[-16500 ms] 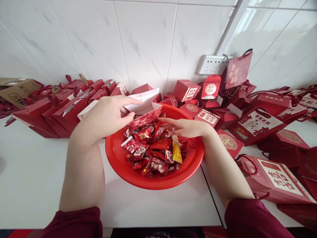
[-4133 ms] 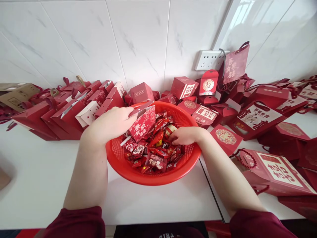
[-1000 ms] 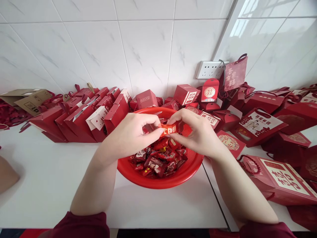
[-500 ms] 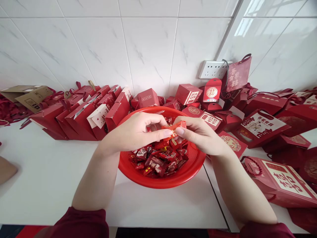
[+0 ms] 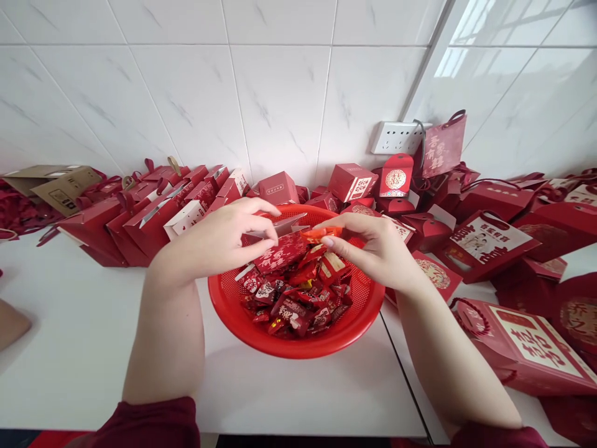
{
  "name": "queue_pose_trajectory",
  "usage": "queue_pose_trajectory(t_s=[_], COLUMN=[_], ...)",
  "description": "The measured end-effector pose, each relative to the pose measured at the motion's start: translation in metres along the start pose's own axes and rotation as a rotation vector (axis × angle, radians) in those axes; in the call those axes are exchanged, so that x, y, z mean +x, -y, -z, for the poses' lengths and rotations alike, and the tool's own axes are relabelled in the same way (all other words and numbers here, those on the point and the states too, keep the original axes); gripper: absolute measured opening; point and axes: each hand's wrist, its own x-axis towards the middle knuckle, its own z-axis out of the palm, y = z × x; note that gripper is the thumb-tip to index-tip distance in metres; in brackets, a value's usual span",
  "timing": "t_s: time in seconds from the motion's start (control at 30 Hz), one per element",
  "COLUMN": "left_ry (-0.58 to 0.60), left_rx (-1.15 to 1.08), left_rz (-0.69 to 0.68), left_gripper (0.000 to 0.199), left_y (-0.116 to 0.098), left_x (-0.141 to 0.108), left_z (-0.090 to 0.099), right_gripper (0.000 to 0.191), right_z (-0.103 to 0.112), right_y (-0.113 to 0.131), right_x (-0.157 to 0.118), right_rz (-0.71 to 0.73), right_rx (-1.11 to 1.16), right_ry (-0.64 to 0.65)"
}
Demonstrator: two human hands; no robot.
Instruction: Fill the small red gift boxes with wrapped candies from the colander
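A red plastic basket [image 5: 298, 348] stands in front of me, holding many wrapped candies [image 5: 293, 311] in dark red and bright red wrappers. At its back left, among the candies, lies a red patterned gift box [image 5: 284, 250] with its upper flaps open. My left hand [image 5: 228, 239] hovers over the basket's left rim, fingers apart and holding nothing, beside that box. Between the thumb and fingers of my right hand [image 5: 373, 246] is an orange-red wrapped candy [image 5: 321, 234], held above the pile.
Several red gift boxes [image 5: 100, 227] stand in a row at the left, with a brown box [image 5: 58, 186] beyond. More red boxes [image 5: 527, 342] crowd the right side. A socket strip [image 5: 396, 138] is on the tiled wall [image 5: 280, 93]. Part of another person's arm [image 5: 12, 320] shows at the left edge.
My left hand has let go of the orange-red candy and moved left, its fingers spreading. The right hand keeps the candy in nearly the same place. The gift box in the basket now shows.
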Motion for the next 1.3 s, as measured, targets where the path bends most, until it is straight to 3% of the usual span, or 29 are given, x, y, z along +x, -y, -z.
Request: queue_pose_trajectory(t_s=[0.17,0.3,0.4,0.47,0.53,0.63,0.7,0.8,0.87,0.97,1.17,1.3], left_ry=[-0.017,0.006,0.055,0.114,0.158,0.189,0.207,0.212,0.213,0.216,0.202,0.028], left_rx=[-0.028,-0.034,-0.021,-0.057,-0.101,-0.126,-0.136,-0.148,-0.147,-0.134,-0.027,0.025], left_rz=[0.085,0.130,0.131,0.130,0.094,0.047,0.045,0.048,0.059,0.074,0.082,0.105], left_gripper=[0.028,0.029,0.042,0.056,0.066,0.062,0.056,0.060,0.066,0.072,0.053,0.046], left_y=[0.017,0.014,0.009,0.005,0.001,-0.005,-0.007,-0.006,-0.004,-0.001,-0.002,-0.002], left_x=[-0.001,0.002,0.003,0.004,0.005,0.005,0.004,0.004,0.003,0.001,-0.003,-0.001], left_z=[0.002,0.001,-0.001,-0.003,-0.005,-0.006,-0.007,-0.009,-0.011,-0.010,-0.005,-0.006], right_gripper=[0.020,0.017,0.015,0.015,0.021,0.037,0.041,0.035,0.030,0.031,0.033,0.046], right_z=[-0.001,-0.002,-0.005,-0.009,-0.014,-0.021,-0.023,-0.028,-0.034,-0.040,-0.029,-0.024], right_y=[-0.003,-0.002,0.002,0.004,0.007,0.009,0.009,0.006,0.003,-0.001,0.006,0.006], right_x=[-0.001,0.000,0.001,-0.001,-0.004,-0.011,-0.015,-0.014,-0.010,-0.003,-0.003,-0.004], right_rz=[0.063,0.120,0.201,0.246,0.288,0.395,0.469,0.534,0.478,0.269,0.152,0.125], right_rx=[-0.045,-0.091,-0.136,-0.156,-0.132,-0.085,-0.109,-0.202,-0.350,-0.547,-0.501,-0.380], right_ry=[-0.090,-0.084,-0.106,-0.194,-0.376,-0.585,-0.531,-0.279,-0.112,0.034,0.150,0.135])
